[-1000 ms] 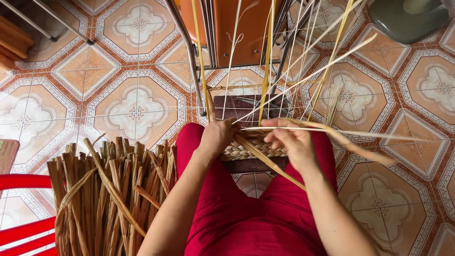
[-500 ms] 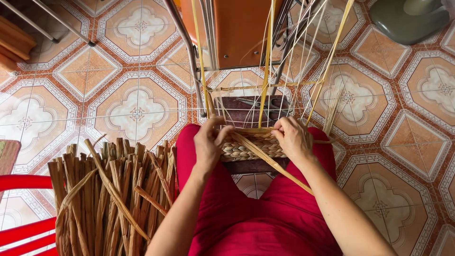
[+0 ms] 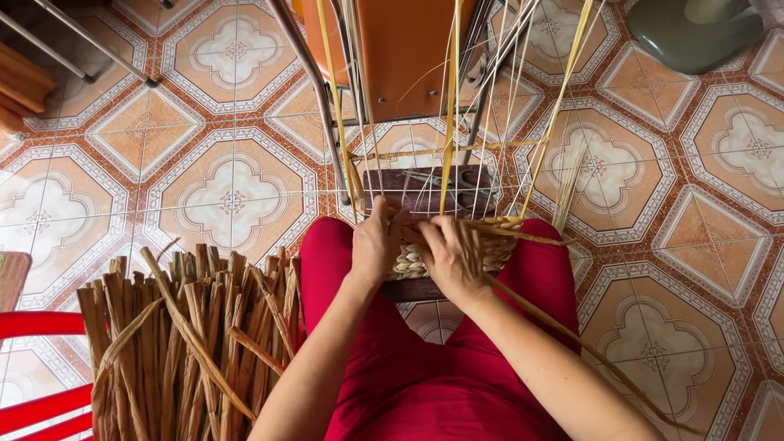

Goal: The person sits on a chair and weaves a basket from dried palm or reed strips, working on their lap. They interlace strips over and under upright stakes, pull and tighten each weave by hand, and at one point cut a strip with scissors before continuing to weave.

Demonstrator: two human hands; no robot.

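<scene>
Woven basket sits on the lap; left hand grips its rim, right hand pinches a reed strand, likely. The strand could kink or slip out; upright stakes may splay.

Tan woven basket, red trousers, tan reeds, orange-white patterned floor tiles, orange chair.

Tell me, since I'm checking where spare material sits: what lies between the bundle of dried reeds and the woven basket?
In the head view, only the person's red-clad thigh and left forearm separate the reed bundle from the basket.
</scene>
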